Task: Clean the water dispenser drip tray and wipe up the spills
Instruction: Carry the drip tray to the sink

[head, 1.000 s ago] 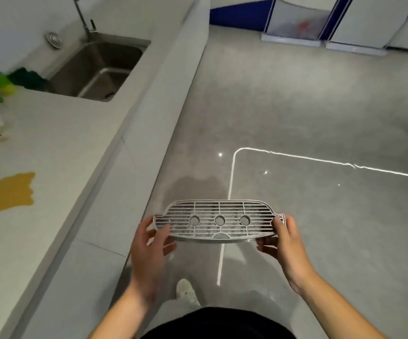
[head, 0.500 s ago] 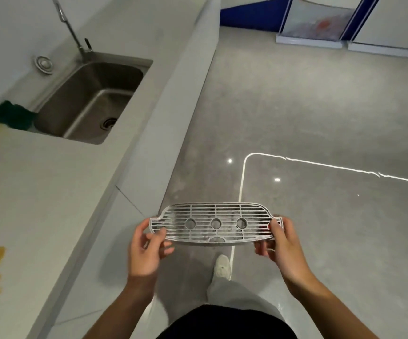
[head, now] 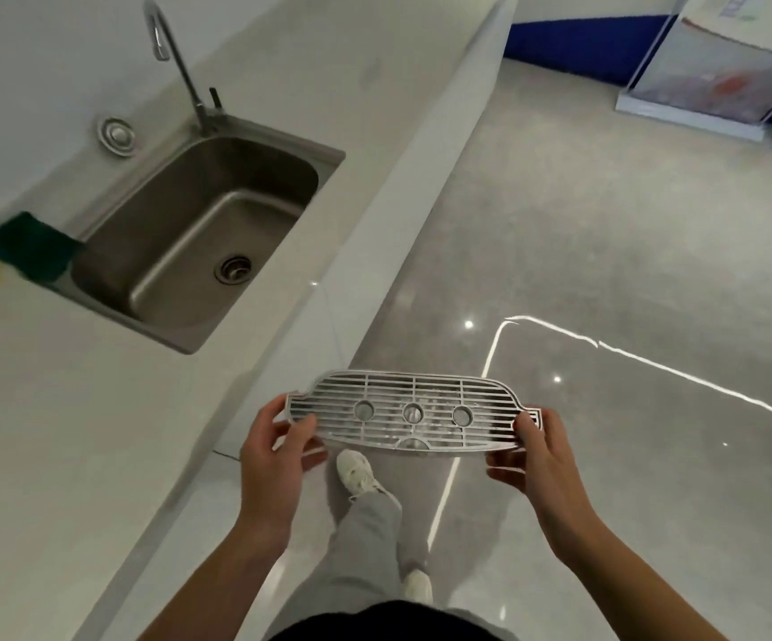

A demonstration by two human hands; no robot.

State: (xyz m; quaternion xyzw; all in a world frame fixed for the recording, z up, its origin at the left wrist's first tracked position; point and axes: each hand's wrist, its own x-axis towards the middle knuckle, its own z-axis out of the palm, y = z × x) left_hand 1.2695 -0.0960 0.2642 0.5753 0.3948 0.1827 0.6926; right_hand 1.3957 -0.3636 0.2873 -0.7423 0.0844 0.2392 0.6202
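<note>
The drip tray grille (head: 412, 415) is silver-grey, slatted, with three round holes. Beside the steel-grey sink (head: 111, 233) lies a dark green sponge (head: 28, 245). The surface (head: 74, 432) is off-white.

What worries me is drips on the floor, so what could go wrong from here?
1. The grate is over the floor, not the sink; any liquid on it could drip underfoot.
2. The left hand and right hand pinch only its ends; it might slip and fall.

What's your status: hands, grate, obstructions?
Grip: left hand, right hand on grate ends. Grate level over floor, beside counter. Nothing blocking sink, ahead-left.
</note>
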